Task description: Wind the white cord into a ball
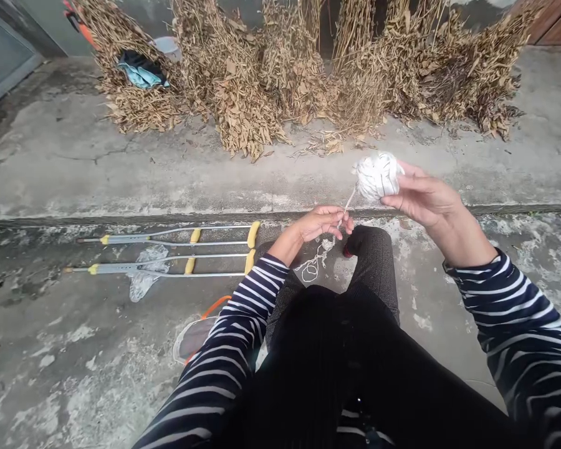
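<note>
A ball of white cord [378, 176] is in my right hand [423, 193], whose thumb and fingers pinch its right side above the edge of the concrete step. From the ball's lower left a strand runs down to my left hand [325, 223]. The fingers of my left hand are closed on this white strand. Below that hand, a loose tangle of white cord [311, 268] hangs or lies between my legs; which of the two I cannot tell.
Two crutches [215, 256] with yellow pads lie on the ground at the left, with a clear plastic bag [148, 272] among them. Dried plant bundles [243, 87] line the raised step [168, 181]. A grey, orange-edged object [194, 340] sits beside my left sleeve.
</note>
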Action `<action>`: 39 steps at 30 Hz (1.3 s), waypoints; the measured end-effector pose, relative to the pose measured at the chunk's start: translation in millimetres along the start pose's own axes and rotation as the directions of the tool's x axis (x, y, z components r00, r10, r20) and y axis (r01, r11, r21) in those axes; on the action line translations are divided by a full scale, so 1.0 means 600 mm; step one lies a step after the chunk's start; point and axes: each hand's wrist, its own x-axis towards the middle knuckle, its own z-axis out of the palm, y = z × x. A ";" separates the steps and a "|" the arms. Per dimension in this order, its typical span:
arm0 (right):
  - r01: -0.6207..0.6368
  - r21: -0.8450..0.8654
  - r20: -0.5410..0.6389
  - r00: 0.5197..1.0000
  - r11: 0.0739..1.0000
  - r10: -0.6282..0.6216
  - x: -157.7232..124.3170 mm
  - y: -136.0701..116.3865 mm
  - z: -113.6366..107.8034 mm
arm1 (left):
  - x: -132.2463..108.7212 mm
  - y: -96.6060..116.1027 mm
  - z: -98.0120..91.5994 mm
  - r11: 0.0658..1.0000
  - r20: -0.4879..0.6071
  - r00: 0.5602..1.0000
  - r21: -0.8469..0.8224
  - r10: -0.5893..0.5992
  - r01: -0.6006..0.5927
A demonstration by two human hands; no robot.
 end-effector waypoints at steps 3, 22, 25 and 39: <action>0.068 0.006 -0.099 0.993 0.998 -0.067 -0.001 -0.017 -0.010 | -0.013 -0.028 -0.012 0.998 -0.020 0.998 0.006 -0.064 0.064; -0.079 -0.001 0.017 0.997 0.997 0.079 -0.007 0.040 -0.038 | 0.052 0.053 0.092 0.922 -0.473 0.794 0.254 0.382 -0.292; -0.141 0.044 0.126 0.983 0.989 0.134 -0.019 0.039 -0.036 | 0.035 0.057 0.078 0.929 -0.423 0.838 0.287 0.344 -0.236; -0.096 -0.016 0.162 0.982 0.995 0.098 -0.030 0.017 -0.008 | 0.069 0.024 0.050 0.913 -0.349 0.868 0.328 0.354 -0.241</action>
